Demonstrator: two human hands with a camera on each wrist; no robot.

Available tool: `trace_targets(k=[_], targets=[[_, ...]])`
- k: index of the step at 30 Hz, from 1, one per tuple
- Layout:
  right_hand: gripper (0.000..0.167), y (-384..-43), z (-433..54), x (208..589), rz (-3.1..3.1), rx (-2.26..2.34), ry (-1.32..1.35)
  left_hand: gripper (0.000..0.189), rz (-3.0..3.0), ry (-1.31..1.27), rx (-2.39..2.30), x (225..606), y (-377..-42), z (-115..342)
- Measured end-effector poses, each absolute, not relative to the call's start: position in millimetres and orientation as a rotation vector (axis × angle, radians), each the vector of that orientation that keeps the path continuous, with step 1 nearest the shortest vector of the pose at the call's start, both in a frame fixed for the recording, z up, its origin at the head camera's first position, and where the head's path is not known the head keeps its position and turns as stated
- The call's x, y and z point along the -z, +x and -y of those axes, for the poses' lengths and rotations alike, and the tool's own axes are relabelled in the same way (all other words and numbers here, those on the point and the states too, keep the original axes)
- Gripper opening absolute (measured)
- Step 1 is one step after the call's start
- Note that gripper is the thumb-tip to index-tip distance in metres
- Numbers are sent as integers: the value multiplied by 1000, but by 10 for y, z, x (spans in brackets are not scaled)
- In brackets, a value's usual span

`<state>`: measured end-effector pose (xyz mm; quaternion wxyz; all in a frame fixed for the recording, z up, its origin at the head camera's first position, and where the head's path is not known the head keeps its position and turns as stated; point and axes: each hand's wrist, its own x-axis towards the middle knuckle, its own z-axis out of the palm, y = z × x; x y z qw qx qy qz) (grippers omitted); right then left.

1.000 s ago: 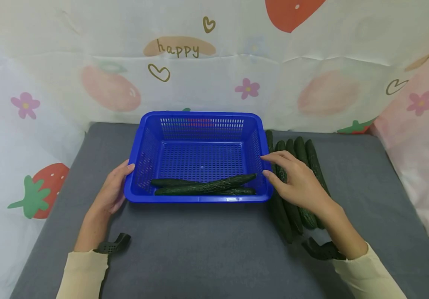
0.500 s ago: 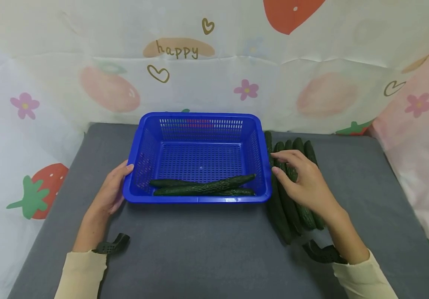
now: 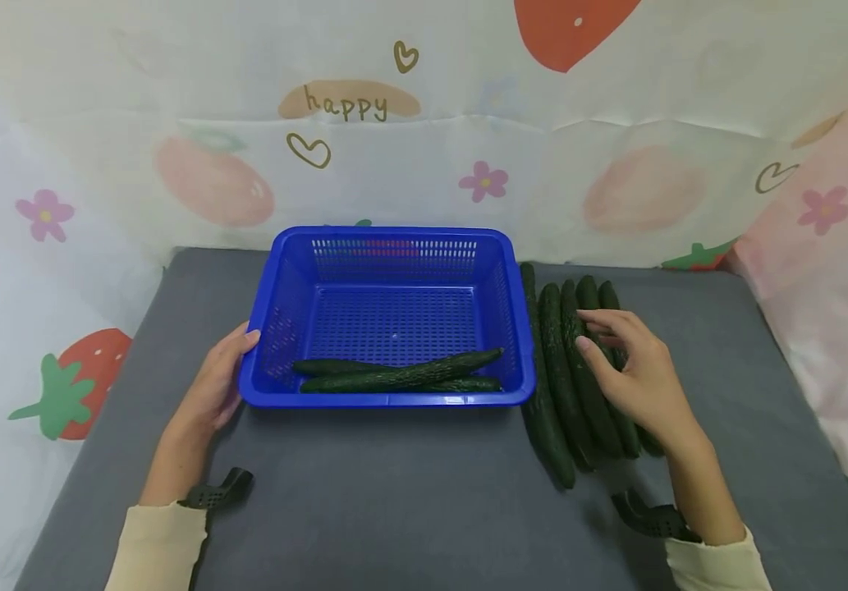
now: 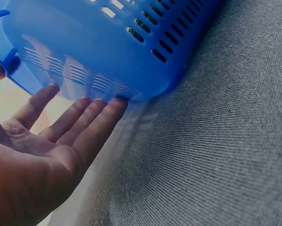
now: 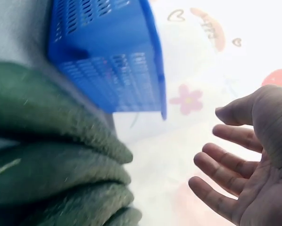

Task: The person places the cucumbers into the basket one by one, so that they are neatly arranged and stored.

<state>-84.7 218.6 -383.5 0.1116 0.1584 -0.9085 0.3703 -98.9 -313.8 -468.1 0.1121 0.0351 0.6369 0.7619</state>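
Note:
A blue plastic basket (image 3: 394, 400) with slotted walls stands on the grey table, and a few dark green cucumbers (image 3: 401, 376) lie along its near side. My left hand (image 3: 217, 373) holds the basket's left side; the thumb lies over the rim. In the left wrist view, the fingertips (image 4: 118, 104) touch the outer wall. Several more cucumbers (image 3: 551, 410) lie side by side right of the basket. My right hand (image 3: 641, 369) hovers over the right-hand ones, holding nothing; its fingers are spread and apart from them in the right wrist view.
Grey cloth (image 3: 409, 492) covers the table in front of the basket. Close behind the table hangs a white printed curtain (image 3: 409, 172) with strawberries and flowers. Dark wrist mounts (image 3: 218, 490) sit below both hands.
My right hand has moved right, from beside the basket's right rim to above the right-hand cucumbers. My left hand stays at the basket. The head view has shifted slightly.

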Motion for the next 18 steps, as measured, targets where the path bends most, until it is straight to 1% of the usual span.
trace_targets(k=[7, 11, 13, 18], targets=[[40, -806, -2346, 3982, 2686, -1078, 379, 40, -1856, 93, -2259, 4664, -971, 3137], [40, -760, -2482, 4036, 2693, -1085, 307, 30, -1813, 107, -2290, 4682, -976, 3099], [40, -742, -2527, 4066, 2699, -1081, 275, 27, -1808, 113, -2297, 4685, -976, 3092], [41, -754, -2565, 4138, 2725, -1090, 253, 27, -1815, 111, -2306, 4667, -971, 3128]])
